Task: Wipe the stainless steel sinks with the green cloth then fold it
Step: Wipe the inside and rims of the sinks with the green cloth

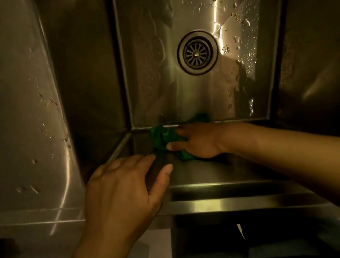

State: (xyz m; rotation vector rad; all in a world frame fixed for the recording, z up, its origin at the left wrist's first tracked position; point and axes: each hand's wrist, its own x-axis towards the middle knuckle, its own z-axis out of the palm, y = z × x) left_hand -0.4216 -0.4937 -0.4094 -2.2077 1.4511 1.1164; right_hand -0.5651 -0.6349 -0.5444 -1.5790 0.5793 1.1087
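The right hand (200,140) presses its grip flat on the bunched green cloth (162,137), against the sink's (156,75) near wall, at six o'clock from the drain (197,52); the palm hides much of the cloth. The left hand (121,192) rests spread, empty, on the rim.

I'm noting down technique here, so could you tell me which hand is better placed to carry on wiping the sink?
The right hand: it already presses the green cloth against the near wall of the sink. The left hand is empty, resting on the front rim.
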